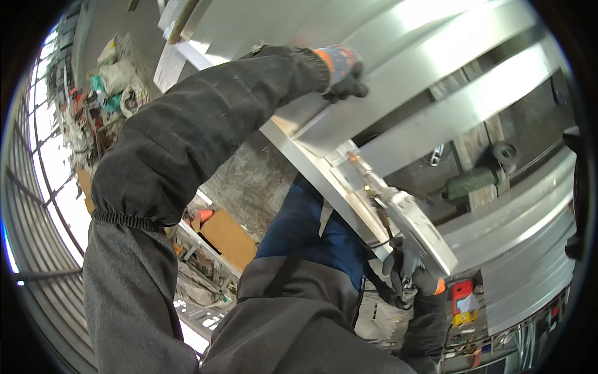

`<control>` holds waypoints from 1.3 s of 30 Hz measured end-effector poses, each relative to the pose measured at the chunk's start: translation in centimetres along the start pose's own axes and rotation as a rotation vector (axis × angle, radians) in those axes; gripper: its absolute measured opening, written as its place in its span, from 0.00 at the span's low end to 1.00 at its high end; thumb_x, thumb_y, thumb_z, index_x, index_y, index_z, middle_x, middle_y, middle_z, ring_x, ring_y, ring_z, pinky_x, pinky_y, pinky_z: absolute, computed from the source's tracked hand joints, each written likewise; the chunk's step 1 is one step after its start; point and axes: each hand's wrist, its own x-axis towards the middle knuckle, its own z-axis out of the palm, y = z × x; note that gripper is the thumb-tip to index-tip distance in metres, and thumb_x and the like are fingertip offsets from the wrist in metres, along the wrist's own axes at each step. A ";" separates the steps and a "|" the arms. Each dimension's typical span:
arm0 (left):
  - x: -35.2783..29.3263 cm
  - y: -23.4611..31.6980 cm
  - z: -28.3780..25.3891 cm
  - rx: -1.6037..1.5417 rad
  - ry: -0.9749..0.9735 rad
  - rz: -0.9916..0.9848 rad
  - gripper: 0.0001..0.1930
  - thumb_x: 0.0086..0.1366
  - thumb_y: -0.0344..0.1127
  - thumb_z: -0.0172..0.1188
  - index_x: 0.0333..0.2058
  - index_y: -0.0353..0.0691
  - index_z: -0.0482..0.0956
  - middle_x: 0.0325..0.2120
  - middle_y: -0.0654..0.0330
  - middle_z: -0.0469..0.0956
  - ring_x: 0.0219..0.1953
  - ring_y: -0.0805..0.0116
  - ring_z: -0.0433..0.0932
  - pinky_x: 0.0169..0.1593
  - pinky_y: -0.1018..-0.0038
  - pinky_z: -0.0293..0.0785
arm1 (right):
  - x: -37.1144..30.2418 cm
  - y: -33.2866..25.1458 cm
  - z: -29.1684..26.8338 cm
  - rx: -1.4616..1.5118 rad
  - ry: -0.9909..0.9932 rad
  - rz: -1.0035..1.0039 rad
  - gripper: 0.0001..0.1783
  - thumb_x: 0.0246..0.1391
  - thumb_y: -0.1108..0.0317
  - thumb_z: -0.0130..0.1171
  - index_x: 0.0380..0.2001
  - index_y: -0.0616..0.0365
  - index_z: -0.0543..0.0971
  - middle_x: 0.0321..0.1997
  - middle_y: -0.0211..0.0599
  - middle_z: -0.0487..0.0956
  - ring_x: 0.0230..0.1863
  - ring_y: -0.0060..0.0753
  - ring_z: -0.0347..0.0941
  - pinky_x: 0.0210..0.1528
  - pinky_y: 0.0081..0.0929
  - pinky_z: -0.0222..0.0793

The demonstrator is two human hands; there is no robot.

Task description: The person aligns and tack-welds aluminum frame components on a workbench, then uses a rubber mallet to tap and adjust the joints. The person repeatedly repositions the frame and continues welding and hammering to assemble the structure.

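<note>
My right hand [405,269], in a dark glove with an orange cuff, is closed round the rear of a pale handheld welding gun [416,227]. Its copper-coloured nozzle [361,163] points up and left at the metal frame's corner, close to the joint between a thin edge strip [336,190] and the long silver bars. Whether the tip touches cannot be made out. My left hand [342,73], in a grey and orange glove with dark fingers, rests over a wide silver metal profile [398,93]. Its fingers are bent and loosely apart, holding nothing visible.
A second silver bar [461,112] runs parallel, with gaps between. Below lie wooden blocks [479,146] and a green angle grinder [470,184]. Stacked metal sheets [529,268] stand at right. A cardboard piece [230,240] and heaped sacks [118,78] are at left.
</note>
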 end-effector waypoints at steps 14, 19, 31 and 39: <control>0.2 1.1 1.2 -0.162 0.102 -0.102 0.13 0.65 0.40 0.65 0.28 0.37 0.77 0.16 0.58 0.77 0.15 0.69 0.76 0.20 0.72 0.71 | -16.6 16.1 2.0 0.733 1.067 -0.838 0.32 0.68 0.36 0.44 0.50 0.58 0.70 0.41 0.51 0.79 0.19 0.28 0.71 0.17 0.27 0.70; 2.6 -1.5 1.0 -0.129 0.130 -0.104 0.12 0.66 0.40 0.65 0.27 0.41 0.78 0.14 0.59 0.77 0.13 0.67 0.76 0.17 0.71 0.71 | -16.4 23.0 4.2 0.968 1.251 -0.702 0.34 0.67 0.33 0.41 0.46 0.56 0.73 0.31 0.42 0.79 0.18 0.29 0.70 0.18 0.27 0.66; 10.2 -12.6 4.6 -0.041 0.727 -0.019 0.15 0.61 0.52 0.71 0.36 0.46 0.87 0.24 0.65 0.81 0.27 0.68 0.77 0.33 0.67 0.73 | -11.1 29.1 15.3 1.031 1.342 -0.889 0.38 0.65 0.35 0.48 0.46 0.67 0.79 0.23 0.36 0.78 0.18 0.28 0.71 0.21 0.26 0.69; 2.0 -10.1 9.8 0.095 0.781 0.436 0.19 0.68 0.38 0.59 0.56 0.40 0.77 0.36 0.52 0.85 0.39 0.61 0.83 0.46 0.66 0.79 | -1.2 34.9 26.8 1.052 1.397 -1.007 0.39 0.65 0.35 0.50 0.50 0.67 0.76 0.32 0.39 0.81 0.26 0.32 0.79 0.27 0.29 0.77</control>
